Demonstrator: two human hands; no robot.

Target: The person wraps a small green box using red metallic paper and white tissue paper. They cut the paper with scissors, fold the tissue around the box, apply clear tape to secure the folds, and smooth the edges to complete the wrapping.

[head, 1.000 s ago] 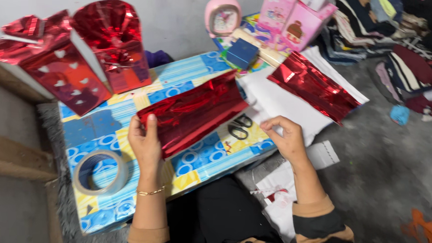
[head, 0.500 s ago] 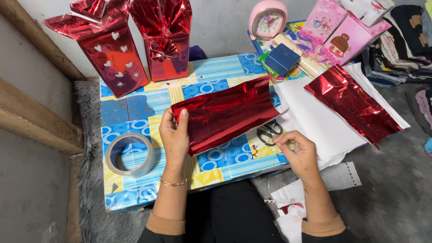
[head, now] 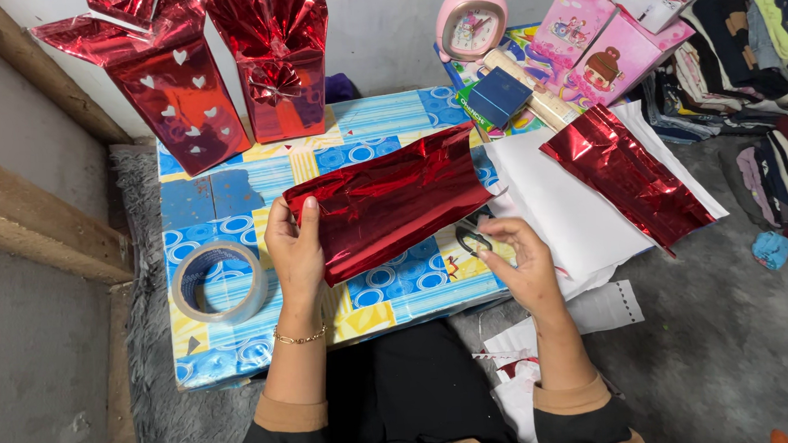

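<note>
Left hand (head: pixel 295 249) pinches one red foil sheet (head: pixel 391 202); right hand (head: pixel 524 264) apparently grips one scissors (head: pixel 472 240).

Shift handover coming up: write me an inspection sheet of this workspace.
Surface: low table covered in blue and yellow patterned paper, on grey carpet.
Job's things: red foil sheet, black scissors, tape roll, white paper.
Clutter: second red foil piece, two red wrapped boxes, pink clock, pink boxes, small blue box.
Grippers: left hand pinches the foil sheet's edge; right hand rests at the scissors, grip unclear.
Cables: nothing seen.
Surroundings: folded clothes piled at right, wooden beams at left.
</note>
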